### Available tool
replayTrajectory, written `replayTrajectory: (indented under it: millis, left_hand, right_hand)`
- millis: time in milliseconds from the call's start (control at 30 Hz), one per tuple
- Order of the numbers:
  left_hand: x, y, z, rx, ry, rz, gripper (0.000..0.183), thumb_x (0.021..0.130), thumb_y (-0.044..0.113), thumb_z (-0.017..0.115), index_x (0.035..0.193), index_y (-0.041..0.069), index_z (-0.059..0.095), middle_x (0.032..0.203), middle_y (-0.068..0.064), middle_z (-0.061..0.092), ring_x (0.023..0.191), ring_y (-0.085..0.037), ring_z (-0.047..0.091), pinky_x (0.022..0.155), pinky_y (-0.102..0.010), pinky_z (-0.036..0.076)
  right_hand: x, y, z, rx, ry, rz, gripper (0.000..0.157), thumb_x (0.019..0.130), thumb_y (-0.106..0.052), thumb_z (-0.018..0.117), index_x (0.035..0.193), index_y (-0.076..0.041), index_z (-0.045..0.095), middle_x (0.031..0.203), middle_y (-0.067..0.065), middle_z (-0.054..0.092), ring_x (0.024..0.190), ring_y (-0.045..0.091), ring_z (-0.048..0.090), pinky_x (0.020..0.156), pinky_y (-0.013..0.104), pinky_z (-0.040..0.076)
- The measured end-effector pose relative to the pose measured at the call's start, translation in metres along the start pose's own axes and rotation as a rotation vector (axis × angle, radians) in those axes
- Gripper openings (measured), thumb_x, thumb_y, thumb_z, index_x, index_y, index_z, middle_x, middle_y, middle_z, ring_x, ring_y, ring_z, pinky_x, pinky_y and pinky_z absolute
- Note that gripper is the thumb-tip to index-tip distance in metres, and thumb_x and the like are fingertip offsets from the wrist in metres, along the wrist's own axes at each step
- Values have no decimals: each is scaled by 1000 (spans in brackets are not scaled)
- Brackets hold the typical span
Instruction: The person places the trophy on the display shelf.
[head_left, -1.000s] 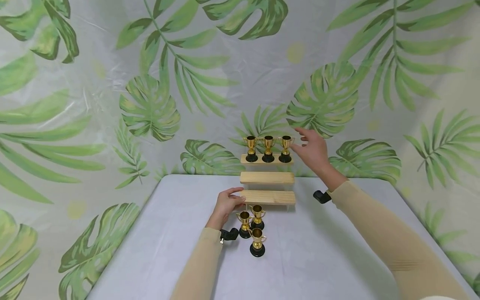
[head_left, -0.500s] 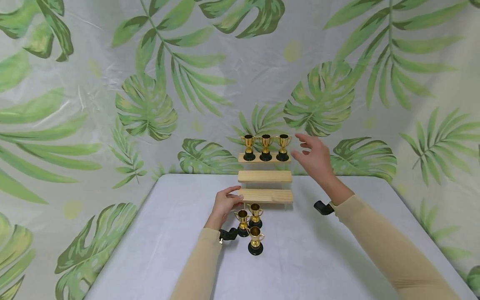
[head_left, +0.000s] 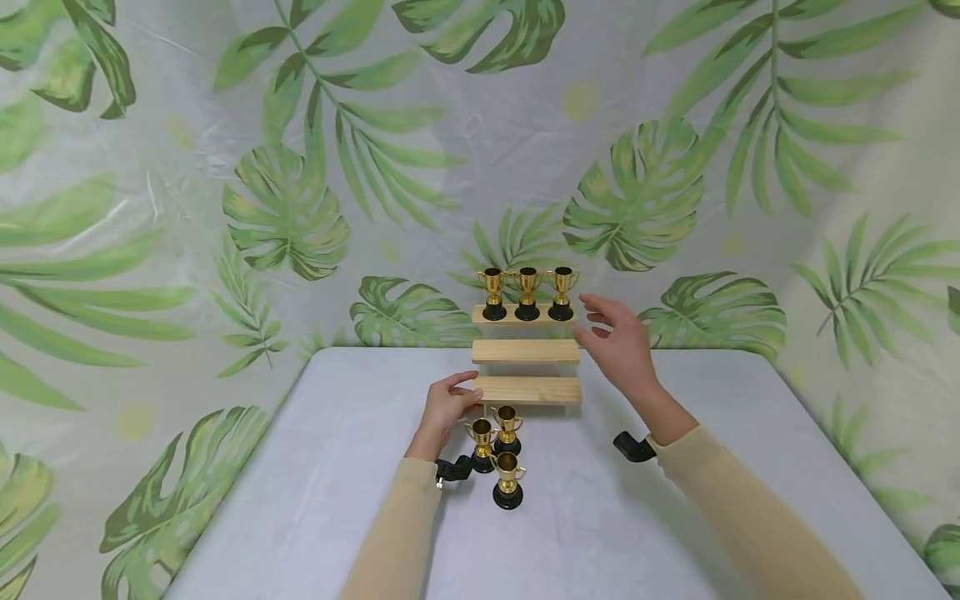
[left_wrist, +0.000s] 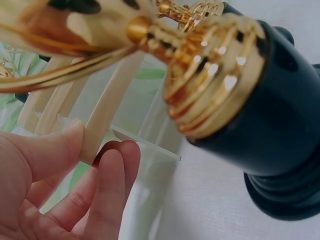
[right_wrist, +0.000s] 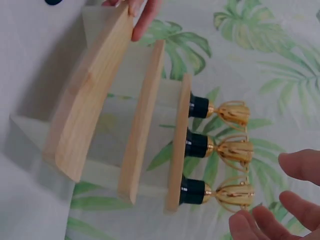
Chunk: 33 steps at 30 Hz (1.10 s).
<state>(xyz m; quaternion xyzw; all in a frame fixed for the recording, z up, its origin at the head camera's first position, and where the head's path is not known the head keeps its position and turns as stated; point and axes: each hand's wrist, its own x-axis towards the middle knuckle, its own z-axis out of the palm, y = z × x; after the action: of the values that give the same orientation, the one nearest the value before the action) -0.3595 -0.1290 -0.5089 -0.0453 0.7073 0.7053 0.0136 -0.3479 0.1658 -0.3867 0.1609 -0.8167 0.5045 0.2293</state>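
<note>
Six gold trophies (head_left: 507, 477), black bases (head_left: 507, 499) | left hand (head_left: 444, 408) pinches wooden shelf (head_left: 529, 389) | right hand (head_left: 621, 348) wide

No text, label, brand, number or sign can be read in any of the three views.
</note>
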Motion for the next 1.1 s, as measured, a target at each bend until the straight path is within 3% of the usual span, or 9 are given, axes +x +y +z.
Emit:
replayTrajectory:
  millis: [300,533,700,1100]
  left_hand:
    - [3,-1,-3,3,15,10,45,90,4,76,134,4,65,91,-15,71,79,-24,72,80,-41,60]
    - [3,-2,-2,6,16,12,46,91,5,75,135,4,63,92,-15,71,82,-25,72,80,-39,61]
    - [1,-3,0,15,29,13,43,92,7,75,134,8,65,94,-16,70,87,-28,71,82,-40,60]
    - [-1,-7,5,3,25,29,40,94,8,72,133,10,66,96,-17,70,81,-22,70,81,-37,60]
  right_hand:
    - [-19,-1,19,58,-16,-15,53,92,-22,77,141,-16,60,135,9,60,116,30,60,96,49,53]
    - [-35,-3,31,100,-9,5,50,91,-23,78,138,-19,62,131,2,63,113,26,62,94,44,55]
    - [-46,-7,40,150,-25,5,48,91,-20,78,136,-20,64,129,6,65,112,29,63,93,46,55]
    - [-68,-7,63,102,-114,82,44,89,-17,79,132,-15,67,119,10,68,105,24,66,88,41,58]
